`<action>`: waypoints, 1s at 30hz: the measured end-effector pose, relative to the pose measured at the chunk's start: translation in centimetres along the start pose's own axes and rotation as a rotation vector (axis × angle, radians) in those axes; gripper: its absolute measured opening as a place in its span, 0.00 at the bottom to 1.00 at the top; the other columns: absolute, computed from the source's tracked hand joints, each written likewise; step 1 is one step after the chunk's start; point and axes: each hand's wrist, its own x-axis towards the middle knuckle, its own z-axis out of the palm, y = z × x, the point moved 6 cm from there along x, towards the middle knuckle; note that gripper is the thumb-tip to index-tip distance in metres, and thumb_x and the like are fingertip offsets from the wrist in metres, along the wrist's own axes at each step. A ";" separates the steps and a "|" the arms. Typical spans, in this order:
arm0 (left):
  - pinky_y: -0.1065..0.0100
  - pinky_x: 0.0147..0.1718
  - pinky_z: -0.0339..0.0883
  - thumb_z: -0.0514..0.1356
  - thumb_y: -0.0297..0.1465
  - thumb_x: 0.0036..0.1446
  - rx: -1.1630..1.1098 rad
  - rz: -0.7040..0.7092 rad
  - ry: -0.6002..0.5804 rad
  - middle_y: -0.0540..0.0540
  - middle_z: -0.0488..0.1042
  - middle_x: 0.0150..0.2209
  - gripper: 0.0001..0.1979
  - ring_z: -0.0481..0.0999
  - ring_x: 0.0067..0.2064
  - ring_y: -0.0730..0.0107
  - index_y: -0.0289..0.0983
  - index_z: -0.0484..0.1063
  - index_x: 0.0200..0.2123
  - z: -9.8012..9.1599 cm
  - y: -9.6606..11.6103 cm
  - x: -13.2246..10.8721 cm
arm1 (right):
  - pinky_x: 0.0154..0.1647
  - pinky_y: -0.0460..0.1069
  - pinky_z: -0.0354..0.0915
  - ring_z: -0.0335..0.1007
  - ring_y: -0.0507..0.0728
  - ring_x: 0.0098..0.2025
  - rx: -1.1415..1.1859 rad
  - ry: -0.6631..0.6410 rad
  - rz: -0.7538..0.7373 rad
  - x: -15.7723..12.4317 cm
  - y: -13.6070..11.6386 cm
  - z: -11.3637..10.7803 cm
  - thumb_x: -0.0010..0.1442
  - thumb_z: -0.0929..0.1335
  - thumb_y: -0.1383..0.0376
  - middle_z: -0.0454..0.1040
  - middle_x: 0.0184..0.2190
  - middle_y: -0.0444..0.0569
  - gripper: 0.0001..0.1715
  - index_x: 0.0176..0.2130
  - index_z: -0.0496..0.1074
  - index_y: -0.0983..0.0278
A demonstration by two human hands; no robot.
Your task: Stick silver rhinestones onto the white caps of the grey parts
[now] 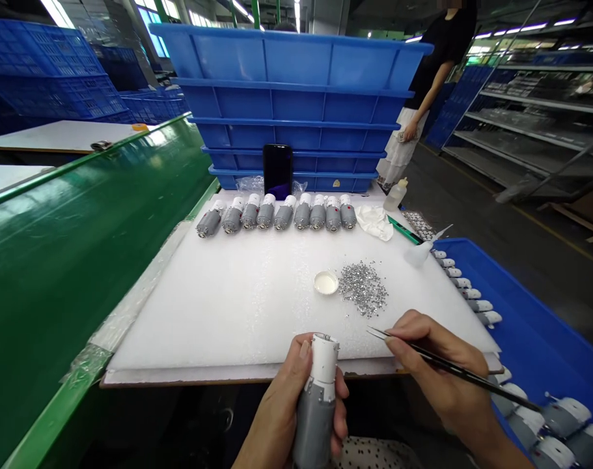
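Note:
My left hand (287,394) is wrapped round a grey and white cylindrical device (320,384), held upright at the table's front edge with its white end up. Between the fingers of my right hand (437,365) is a pair of dark tweezers (452,366), the tips pointing left over the white foam sheet. Just beyond the tips lies a loose pile of tiny silvery parts (363,288). A small round white dish (326,283) with a creamy content sits left of that pile. Several similar grey and white devices (303,212) lie in a row farther back.
Stacked blue crates (296,98) rise behind the foam sheet (203,312), with a phone (277,170) leaning on them. At right are a crumpled white cloth (374,222), squeeze bottles (396,195) and a blue bin (545,339) of devices. A person (440,71) stands behind; a green conveyor (105,208) runs left.

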 end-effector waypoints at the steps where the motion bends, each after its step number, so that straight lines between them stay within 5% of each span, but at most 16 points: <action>1: 0.76 0.18 0.58 0.48 0.53 0.63 -0.006 -0.033 -0.019 0.47 0.71 0.20 0.28 0.67 0.18 0.76 0.35 0.72 0.33 0.1 -0.2 0.0 | 0.25 0.44 0.62 0.66 0.51 0.27 -0.006 0.008 0.006 0.0 0.3 -0.2 0.63 0.69 0.68 0.69 0.26 0.44 0.06 0.32 0.69 0.61; 5: 0.77 0.17 0.55 0.46 0.54 0.63 -0.039 -0.101 -0.083 0.47 0.68 0.17 0.31 0.65 0.16 0.79 0.33 0.72 0.29 0.3 -0.8 0.1 | 0.25 0.44 0.61 0.63 0.50 0.27 -0.045 0.030 0.083 -0.2 1.9 -1.0 0.63 0.69 0.64 0.68 0.26 0.43 0.09 0.30 0.69 0.61; 9: 0.71 0.22 0.66 0.57 0.43 0.62 -0.101 0.069 -0.058 0.44 0.77 0.30 0.17 0.73 0.25 0.68 0.38 0.64 0.48 -0.4 0.1 0.0 | 0.24 0.45 0.57 0.58 0.50 0.25 -0.109 0.008 0.255 -0.4 4.5 -1.7 0.62 0.69 0.58 0.65 0.23 0.42 0.14 0.28 0.67 0.62; 13: 0.68 0.33 0.72 0.67 0.34 0.54 -0.017 0.230 0.003 0.41 0.80 0.39 0.40 0.77 0.35 0.64 0.38 0.49 0.64 -1.3 1.5 -0.3 | 0.23 0.46 0.54 0.55 0.50 0.24 -0.132 0.001 0.325 -0.4 6.1 -2.1 0.62 0.68 0.55 0.62 0.21 0.41 0.17 0.27 0.67 0.63; 16: 0.72 0.38 0.73 0.72 0.34 0.48 -0.020 0.229 0.087 0.35 0.81 0.46 0.40 0.79 0.40 0.64 0.30 0.60 0.61 -2.3 1.8 0.0 | 0.25 0.46 0.54 0.55 0.50 0.25 -0.131 -0.022 0.335 -0.1 6.6 -1.8 0.62 0.68 0.54 0.62 0.22 0.41 0.18 0.27 0.67 0.63; 20: 0.69 0.42 0.75 0.73 0.35 0.46 -0.235 0.148 0.068 0.33 0.80 0.49 0.26 0.80 0.43 0.59 0.28 0.76 0.47 -2.6 1.3 0.5 | 0.25 0.47 0.52 0.55 0.50 0.24 -0.125 -0.058 0.351 0.3 6.7 -1.3 0.61 0.69 0.54 0.61 0.21 0.40 0.19 0.26 0.66 0.63; 26: 0.52 0.45 0.76 0.60 0.33 0.62 -0.385 -0.024 0.141 0.33 0.81 0.44 0.15 0.81 0.40 0.58 0.34 0.75 0.51 -1.5 0.1 -0.4 | 0.26 0.48 0.50 0.53 0.50 0.24 -0.136 -0.081 0.377 1.0 6.8 -0.8 0.60 0.69 0.54 0.59 0.19 0.39 0.20 0.24 0.65 0.64; 30: 0.64 0.35 0.75 0.63 0.38 0.60 -0.261 0.009 0.132 0.37 0.79 0.39 0.18 0.76 0.35 0.64 0.34 0.76 0.50 -1.0 0.0 -0.4 | 0.25 0.48 0.48 0.51 0.50 0.24 -0.148 -0.087 0.378 1.2 6.8 -0.6 0.60 0.69 0.54 0.58 0.19 0.39 0.21 0.24 0.65 0.63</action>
